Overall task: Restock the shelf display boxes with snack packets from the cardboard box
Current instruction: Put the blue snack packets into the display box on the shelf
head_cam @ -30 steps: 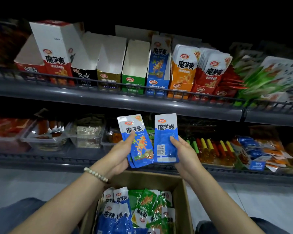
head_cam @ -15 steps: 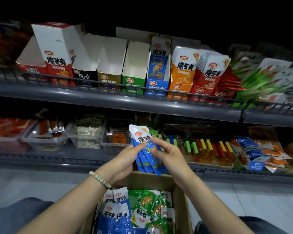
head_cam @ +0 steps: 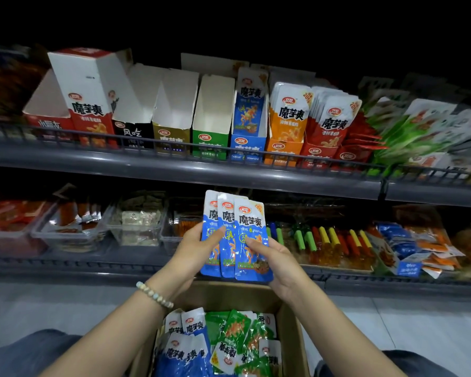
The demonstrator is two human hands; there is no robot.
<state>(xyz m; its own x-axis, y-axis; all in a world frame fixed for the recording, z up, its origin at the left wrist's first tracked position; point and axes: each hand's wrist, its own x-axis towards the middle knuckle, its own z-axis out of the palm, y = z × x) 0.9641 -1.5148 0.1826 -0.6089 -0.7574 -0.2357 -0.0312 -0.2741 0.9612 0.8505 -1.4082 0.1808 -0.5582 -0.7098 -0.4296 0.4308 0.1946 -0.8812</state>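
Left hand (head_cam: 193, 248) and right hand (head_cam: 279, 258) both grip a fan of three blue-and-white foil snack packets (head_cam: 238, 238), thumbs across the fronts, above the open brown cardboard box (head_cam: 292, 322). Pale tiled floor (head_cam: 392, 325) flanks it. Dark grey railed metal shelf (head_cam: 161, 170) carries the row of card display boxes (head_cam: 211, 144). Lighting dim.

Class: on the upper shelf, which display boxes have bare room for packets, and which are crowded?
Bare: the green box, between the yellow box and the blue box; the yellow box and black box also look empty. Crowded: the orange box and red box, packed with packets.
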